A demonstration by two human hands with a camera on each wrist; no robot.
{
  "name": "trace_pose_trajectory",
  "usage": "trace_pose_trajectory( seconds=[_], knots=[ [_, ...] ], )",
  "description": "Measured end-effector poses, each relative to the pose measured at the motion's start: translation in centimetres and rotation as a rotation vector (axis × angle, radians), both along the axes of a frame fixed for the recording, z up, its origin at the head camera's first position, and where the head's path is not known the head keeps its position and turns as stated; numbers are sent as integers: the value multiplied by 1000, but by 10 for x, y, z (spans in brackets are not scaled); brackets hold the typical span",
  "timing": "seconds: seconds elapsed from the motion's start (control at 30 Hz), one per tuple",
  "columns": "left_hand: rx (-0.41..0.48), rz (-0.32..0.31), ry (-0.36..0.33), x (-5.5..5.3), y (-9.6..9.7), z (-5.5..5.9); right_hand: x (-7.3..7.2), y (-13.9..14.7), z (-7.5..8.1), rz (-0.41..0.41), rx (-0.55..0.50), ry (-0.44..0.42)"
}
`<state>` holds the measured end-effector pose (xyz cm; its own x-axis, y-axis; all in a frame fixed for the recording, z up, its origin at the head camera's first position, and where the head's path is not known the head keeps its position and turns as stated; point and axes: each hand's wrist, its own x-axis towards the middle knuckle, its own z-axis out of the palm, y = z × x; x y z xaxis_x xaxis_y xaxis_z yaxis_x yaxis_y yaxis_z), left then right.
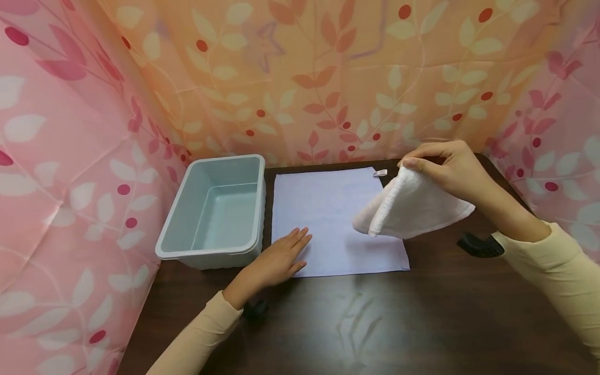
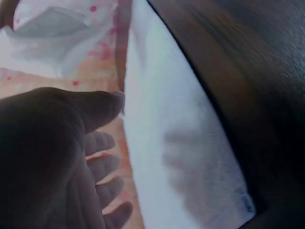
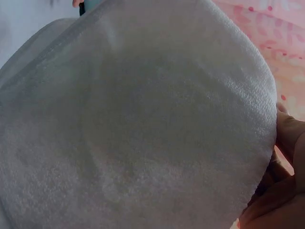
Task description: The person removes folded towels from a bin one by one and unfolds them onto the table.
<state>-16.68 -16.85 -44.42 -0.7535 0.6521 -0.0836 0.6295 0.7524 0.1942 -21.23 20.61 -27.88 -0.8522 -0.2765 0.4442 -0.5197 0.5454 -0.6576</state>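
A small white towel (image 1: 414,208) hangs folded from my right hand (image 1: 450,169), which pinches its top between thumb and fingers. In the right wrist view the towel (image 3: 138,114) fills most of the picture, with fingers (image 3: 288,131) at its edge. Below it, a pale lavender cloth (image 1: 323,219) lies spread flat on the dark table, a small tag (image 1: 380,173) at its far right corner. My left hand (image 1: 281,258), fingers extended, is over the cloth's near left corner. In the left wrist view that hand (image 2: 71,148) appears above the cloth (image 2: 167,114), its shadow falling on the fabric.
A light blue-grey plastic tub (image 1: 260,208) stands to the left of the cloth, with nothing inside. Patterned curtains (image 1: 328,78) enclose the back and both sides. The dark wooden table (image 1: 422,323) extends toward me.
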Motion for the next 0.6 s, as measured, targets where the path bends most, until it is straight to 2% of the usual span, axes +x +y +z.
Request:
trace_pose_trajectory(
  seconds=[0.13,0.23,0.37,0.6],
  knots=[
    [-15,41,-44,-2,-3,-10,9,5,1,64,50,20],
    [-11,62,-77,-1,-6,-16,11,5,-2,136,69,1],
    [-18,77,-104,0,-8,-22,-2,-1,-22,199,71,-53],
    [-36,97,-111,0,-6,-30,-32,-19,-65,203,60,-170]
  ],
)
